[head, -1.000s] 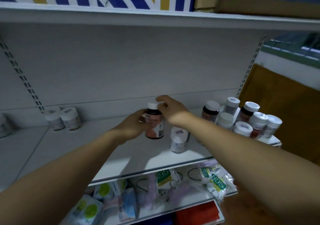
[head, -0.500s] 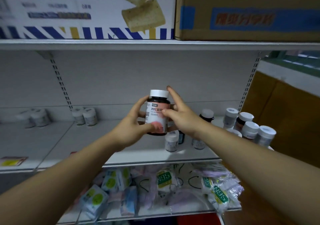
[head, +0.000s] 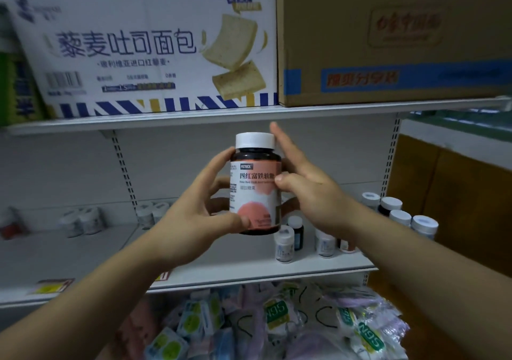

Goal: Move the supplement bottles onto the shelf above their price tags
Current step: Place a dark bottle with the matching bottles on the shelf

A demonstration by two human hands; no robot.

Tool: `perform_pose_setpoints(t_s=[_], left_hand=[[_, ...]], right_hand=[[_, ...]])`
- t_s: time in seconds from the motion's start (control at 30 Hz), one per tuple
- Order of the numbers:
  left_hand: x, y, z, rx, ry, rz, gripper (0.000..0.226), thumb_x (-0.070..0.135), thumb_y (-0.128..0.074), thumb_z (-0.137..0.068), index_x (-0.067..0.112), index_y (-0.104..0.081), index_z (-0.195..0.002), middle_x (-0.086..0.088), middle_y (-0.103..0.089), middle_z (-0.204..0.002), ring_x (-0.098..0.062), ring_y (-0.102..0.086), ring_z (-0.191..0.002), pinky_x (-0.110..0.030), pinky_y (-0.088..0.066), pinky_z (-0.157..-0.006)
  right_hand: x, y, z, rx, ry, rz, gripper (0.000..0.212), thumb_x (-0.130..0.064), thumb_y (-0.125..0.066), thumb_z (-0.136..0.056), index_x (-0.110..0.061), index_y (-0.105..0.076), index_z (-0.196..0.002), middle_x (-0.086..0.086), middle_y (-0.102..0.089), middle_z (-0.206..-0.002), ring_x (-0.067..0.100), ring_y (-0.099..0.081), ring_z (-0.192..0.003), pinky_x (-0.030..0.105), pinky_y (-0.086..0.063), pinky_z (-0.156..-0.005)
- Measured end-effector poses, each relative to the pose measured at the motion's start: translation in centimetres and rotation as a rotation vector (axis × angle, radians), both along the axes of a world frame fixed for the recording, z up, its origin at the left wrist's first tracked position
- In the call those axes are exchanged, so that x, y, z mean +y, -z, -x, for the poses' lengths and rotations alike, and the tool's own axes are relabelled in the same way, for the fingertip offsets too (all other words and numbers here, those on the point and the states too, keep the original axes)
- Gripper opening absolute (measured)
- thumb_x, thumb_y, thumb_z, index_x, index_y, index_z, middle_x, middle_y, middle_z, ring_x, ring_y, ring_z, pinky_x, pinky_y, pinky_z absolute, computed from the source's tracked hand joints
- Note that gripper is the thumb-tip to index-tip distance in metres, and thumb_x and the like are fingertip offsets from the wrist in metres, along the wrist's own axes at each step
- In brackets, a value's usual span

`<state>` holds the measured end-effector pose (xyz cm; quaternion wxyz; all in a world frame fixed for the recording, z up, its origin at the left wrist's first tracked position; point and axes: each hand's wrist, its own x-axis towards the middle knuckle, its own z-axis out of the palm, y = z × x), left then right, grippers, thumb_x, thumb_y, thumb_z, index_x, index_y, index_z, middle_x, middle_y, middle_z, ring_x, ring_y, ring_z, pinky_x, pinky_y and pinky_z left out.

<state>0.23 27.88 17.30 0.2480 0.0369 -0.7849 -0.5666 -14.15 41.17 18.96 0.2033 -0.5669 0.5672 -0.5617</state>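
Here the supplement bottle point(head: 256, 193) stands upright, gripped between left hand point(head: 191, 221) and right hand point(head: 313, 193).

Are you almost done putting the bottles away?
Partly. Several white-capped bottles stand on the shelf, right and left. The left hand and right hand hold one pink-labelled supplement bottle up in the air. It is not yet set down, and I cannot tell which price tag it belongs above.
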Motion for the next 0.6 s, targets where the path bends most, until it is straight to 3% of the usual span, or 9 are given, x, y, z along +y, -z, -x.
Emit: perform_pose_setpoints(t_s=[0.2,0.3,0.4,0.47,0.6], left_hand=[[1.1,-2.0,-1.7,0.123,0.026,0.02,0.091,0.023,-0.073,-0.051,0.055,-0.037,-0.128,-0.003,-0.057,-0.122,-0.028,-0.064,-0.103,-0.05,-0.055,-0.084],[1.0,-2.4,-2.1,0.144,0.025,0.027,0.091,0.023,-0.073,-0.053,0.054,-0.036,-0.13,-0.004,-0.057,-0.123,-0.029,-0.064,-0.105,-0.052,-0.054,-0.085],[0.5,-2.4,-2.3,0.136,0.01,0.02,0.092,0.023,-0.073,-0.053,0.053,-0.035,-0.131,-0.004,-0.056,-0.123,-0.028,-0.065,-0.103,-0.049,-0.055,-0.083],[-0.2,-2.0,-2.3,0.107,-0.023,0.013,0.092,0.024,-0.073,-0.053,0.053,-0.033,-0.131,-0.001,-0.056,-0.123,-0.026,-0.065,-0.103,-0.046,-0.056,-0.083],[-2.4,0.6,-2.2,-0.006,-0.115,0.026,0.094,0.006,-0.076,-0.068,0.053,-0.027,-0.134,0.004,-0.053,-0.127,-0.02,-0.065,-0.104,-0.041,-0.055,-0.086]], right_hand=[[0.8,-2.4,-1.8,0.04,-0.03,0.102,0.064,-0.011,-0.034,-0.096,-0.071,-0.025,-0.114,-0.025,-0.054,-0.11,-0.003,-0.059,-0.088,0.021,-0.054,-0.069],[0.5,-3.0,-2.3,0.053,-0.035,0.123,0.06,-0.024,-0.037,-0.082,-0.075,-0.027,-0.11,-0.028,-0.055,-0.108,0.0,-0.059,-0.091,0.022,-0.053,-0.072],[-0.3,-2.9,-2.3,0.053,-0.028,0.106,0.061,-0.025,-0.037,-0.081,-0.077,-0.024,-0.111,-0.023,-0.055,-0.109,0.001,-0.058,-0.088,0.022,-0.05,-0.074],[-1.2,-2.3,-2.1,0.071,-0.043,0.061,0.067,-0.02,-0.041,-0.089,-0.074,-0.016,-0.119,-0.017,-0.055,-0.107,0.004,-0.057,-0.089,0.022,-0.051,-0.075],[-4.4,0.0,-1.7,0.145,-0.085,-0.141,0.092,-0.011,-0.053,-0.091,-0.069,0.008,-0.128,-0.005,-0.041,-0.132,0.006,-0.055,-0.103,0.031,-0.05,-0.089]])
